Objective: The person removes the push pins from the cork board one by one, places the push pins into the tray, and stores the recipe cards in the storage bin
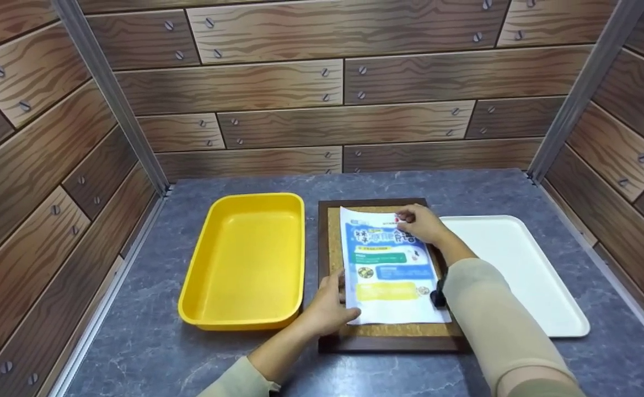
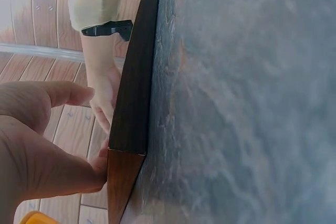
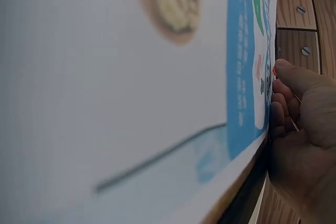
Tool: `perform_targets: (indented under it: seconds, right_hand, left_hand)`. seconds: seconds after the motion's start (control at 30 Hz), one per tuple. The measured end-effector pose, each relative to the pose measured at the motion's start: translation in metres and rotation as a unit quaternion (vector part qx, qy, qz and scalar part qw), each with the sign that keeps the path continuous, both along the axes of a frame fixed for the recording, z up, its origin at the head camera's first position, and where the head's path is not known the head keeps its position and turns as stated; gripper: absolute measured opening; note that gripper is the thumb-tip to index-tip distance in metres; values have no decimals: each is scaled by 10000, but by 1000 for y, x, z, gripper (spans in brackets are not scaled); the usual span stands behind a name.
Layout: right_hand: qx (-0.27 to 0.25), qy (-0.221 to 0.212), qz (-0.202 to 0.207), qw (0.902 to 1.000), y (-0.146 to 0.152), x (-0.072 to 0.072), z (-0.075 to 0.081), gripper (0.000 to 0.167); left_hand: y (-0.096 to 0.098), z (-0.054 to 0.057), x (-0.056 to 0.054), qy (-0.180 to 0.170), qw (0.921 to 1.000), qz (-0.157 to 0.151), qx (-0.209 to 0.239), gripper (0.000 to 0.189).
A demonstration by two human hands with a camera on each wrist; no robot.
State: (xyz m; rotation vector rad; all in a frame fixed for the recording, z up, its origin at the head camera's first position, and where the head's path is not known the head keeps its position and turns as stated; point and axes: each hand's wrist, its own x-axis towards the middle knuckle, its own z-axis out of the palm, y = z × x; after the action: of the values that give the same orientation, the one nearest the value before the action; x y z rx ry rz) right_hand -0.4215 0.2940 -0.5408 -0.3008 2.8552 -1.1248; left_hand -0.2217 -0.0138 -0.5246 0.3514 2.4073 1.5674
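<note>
A printed poster [image 1: 388, 309] in blue, green and yellow lies over a dark-framed corkboard [image 1: 335, 242], its top left corner lifting a little. Near the poster's top edge, my right hand [image 1: 422, 223] pinches a small red pushpin [image 3: 274, 70] between thumb and fingers, against the sheet. My left hand [image 1: 330, 309] rests at the poster's lower left edge, thumb on the paper and fingers spread over the board's left side. In the left wrist view, the left fingertips [image 2: 97, 174] are beside the dark frame [image 2: 134, 77].
Left of the board stands a yellow tray [image 1: 250, 264] with raised walls. A white flat tray [image 1: 526, 264] lies to the right, partly behind the right forearm. Wood-patterned walls [image 1: 278, 88] enclose the grey marbled table [image 1: 145, 309] at the back and sides.
</note>
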Motion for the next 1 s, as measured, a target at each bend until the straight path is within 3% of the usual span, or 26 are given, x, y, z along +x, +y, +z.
perform_targets:
  seconds: [0.27,0.57,0.83,1.0]
  right_hand:
    - [106,-12,57,9999,2,-2,-1,37]
    - [187,-207,107,9996,-2,-4,4,35]
    - [-16,-484,-383,9981,-6,-5,4,29]
    - [-52,-470,-442,9979,-11,-7,4,25]
  left_hand:
    - [-1,-1,0,-203,9995,254,-29,85]
    - [-6,-1,-2,-266,9993,95,-252,66]
    - [-7,-2,-4,-568,9984,-23,24,63]
    - [-9,-1,-4,-614,9981,-14,107,64]
